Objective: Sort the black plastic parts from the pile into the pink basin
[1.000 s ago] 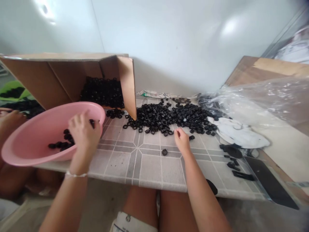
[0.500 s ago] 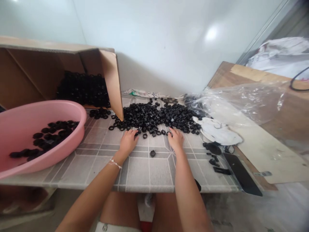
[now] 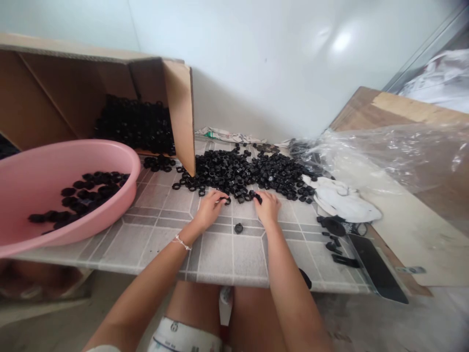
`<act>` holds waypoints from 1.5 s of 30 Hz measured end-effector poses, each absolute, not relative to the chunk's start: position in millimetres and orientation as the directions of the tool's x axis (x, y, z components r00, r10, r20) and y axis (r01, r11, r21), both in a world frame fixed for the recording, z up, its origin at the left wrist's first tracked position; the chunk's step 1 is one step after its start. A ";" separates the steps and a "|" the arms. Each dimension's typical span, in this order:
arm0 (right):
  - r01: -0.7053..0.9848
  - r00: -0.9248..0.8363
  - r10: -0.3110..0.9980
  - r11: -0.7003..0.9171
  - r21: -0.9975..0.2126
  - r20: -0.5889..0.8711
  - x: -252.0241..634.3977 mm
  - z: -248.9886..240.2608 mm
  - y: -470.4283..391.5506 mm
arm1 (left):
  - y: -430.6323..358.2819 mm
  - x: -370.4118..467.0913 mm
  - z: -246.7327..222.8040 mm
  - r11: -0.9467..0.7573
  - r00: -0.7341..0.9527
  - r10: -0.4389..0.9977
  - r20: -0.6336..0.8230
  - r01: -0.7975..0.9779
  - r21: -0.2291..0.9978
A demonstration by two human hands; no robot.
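Partly hidden, black ring (image 3: 227, 201) in left hand (image 3: 208, 211); basin (image 3: 122, 208) cropped.

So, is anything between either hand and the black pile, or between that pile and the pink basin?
Nothing visible separates the left hand or right hand from the black pile. Toward the pink basin, the carton flap stands at the pile's left end, and the basin's rim intervenes.

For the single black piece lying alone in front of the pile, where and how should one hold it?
I would pinch the lone black piece by opposite sides of its outer edge, coming from above: it looks small and roundish, and bare tabletop surrounds it.
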State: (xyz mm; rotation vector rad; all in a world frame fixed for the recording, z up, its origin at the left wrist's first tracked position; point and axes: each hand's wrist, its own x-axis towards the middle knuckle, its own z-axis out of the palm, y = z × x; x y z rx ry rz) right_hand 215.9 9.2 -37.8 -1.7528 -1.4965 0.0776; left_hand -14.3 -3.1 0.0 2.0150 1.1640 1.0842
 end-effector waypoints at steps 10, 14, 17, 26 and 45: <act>0.198 0.087 0.936 0.320 -0.926 0.342 165.5 -21.8 -11.4 | -8.4 -0.2 0.0 -0.190 0.171 0.969 0.179 0.054 0.980; 0.271 0.003 0.932 0.349 -0.897 0.364 156.5 -17.1 -16.1 | -7.8 -1.7 1.6 -0.124 0.229 0.967 0.115 0.028 0.992; 0.269 0.009 0.929 0.354 -0.896 0.370 155.8 -19.1 -16.8 | -7.9 1.3 -1.1 -0.052 0.240 0.968 0.068 -0.076 0.996; 0.224 -0.043 0.940 0.340 -0.913 0.339 157.1 -22.4 -14.3 | -5.7 3.7 -8.0 0.091 0.283 0.959 -0.028 -0.212 0.973; 0.092 -0.036 0.985 0.170 -0.981 0.168 164.4 -28.5 -11.0 | -5.8 1.7 -11.7 0.126 0.301 0.952 -0.062 -0.201 0.971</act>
